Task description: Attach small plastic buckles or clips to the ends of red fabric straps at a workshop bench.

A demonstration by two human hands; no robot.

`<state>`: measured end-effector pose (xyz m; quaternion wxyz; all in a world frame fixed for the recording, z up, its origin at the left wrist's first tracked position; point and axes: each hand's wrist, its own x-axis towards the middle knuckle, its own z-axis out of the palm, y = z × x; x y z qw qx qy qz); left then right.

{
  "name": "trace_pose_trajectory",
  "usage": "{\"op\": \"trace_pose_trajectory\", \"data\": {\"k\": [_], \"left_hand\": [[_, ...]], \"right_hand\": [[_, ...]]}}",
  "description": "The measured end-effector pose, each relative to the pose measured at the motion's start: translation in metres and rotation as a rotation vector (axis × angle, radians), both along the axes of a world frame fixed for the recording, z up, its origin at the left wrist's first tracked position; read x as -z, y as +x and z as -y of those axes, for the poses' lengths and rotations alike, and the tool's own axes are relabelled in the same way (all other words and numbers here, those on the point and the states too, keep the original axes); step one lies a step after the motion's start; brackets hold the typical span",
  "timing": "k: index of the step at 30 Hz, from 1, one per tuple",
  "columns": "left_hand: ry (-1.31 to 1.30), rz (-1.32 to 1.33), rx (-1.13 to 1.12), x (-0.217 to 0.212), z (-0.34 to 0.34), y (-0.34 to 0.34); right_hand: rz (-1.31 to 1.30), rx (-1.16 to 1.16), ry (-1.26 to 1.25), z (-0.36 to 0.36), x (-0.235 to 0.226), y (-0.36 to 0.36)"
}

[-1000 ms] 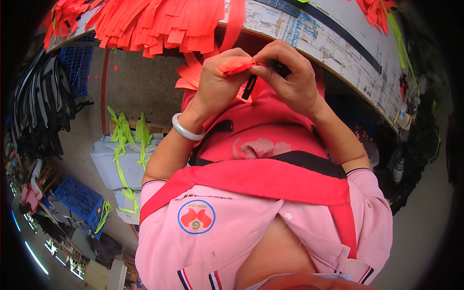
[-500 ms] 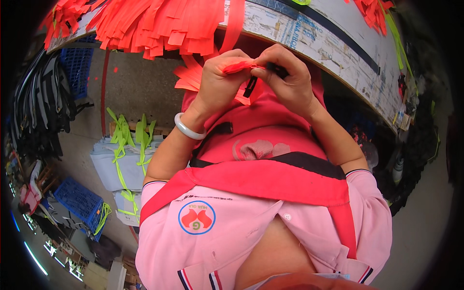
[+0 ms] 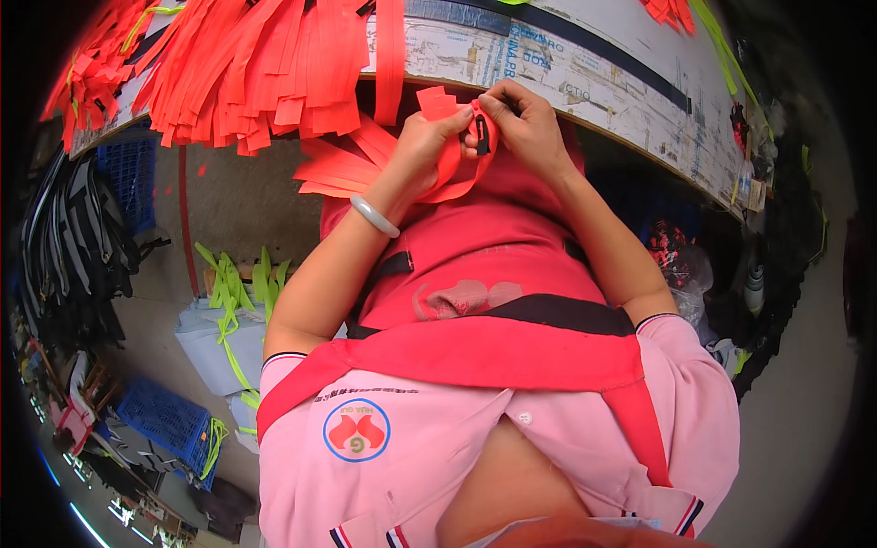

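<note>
In front of the red apron, at the table's near edge, my hands work close together on an orange-red fabric strip [image 3: 448, 189]. My left hand [image 3: 427, 146] is closed around it, the thumb pressed near its upper end. Fingertips of my right hand [image 3: 530, 132] pinch that same end, with something dark partly showing in the curled fingers. A small black piece, like a zipper pull [image 3: 482, 135], hangs between the hands against the strip, which curves down in a loop. More orange-red strips [image 3: 343, 169] fan out beside my left wrist, below the table edge.
A thick bunch of orange-red strips [image 3: 265, 73] drapes over the edge of the worn table [image 3: 585, 87]. Black and grey strips [image 3: 68, 247] hang at left. Blue crates [image 3: 164, 420] and pale bundles tied with lime-green strips [image 3: 215, 338] stand below. A clear plastic bag [image 3: 692, 279] lies at right.
The black piece now hangs more upright between the hands, and the strip has opened into a visible loop. My right hand has shifted its pinch to the strip's upper end. The view has shifted slightly.
</note>
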<state>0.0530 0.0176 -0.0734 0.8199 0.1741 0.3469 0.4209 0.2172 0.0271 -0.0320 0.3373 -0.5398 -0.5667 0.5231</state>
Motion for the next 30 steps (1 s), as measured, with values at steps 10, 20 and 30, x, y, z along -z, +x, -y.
{"op": "trace_pose_trajectory", "data": {"k": [10,20,30], "left_hand": [[-0.326,0.293,0.032,0.049,-0.026,0.038],[-0.286,0.508,0.009,0.050,-0.023,0.026],[0.470,-0.382,-0.243,-0.061,0.028,-0.004]], "right_hand": [[0.388,0.124,0.307,-0.010,0.028,0.005],[0.496,0.091,0.516,-0.027,0.026,0.004],[-0.191,-0.075,0.143,0.019,-0.043,0.002]]}}
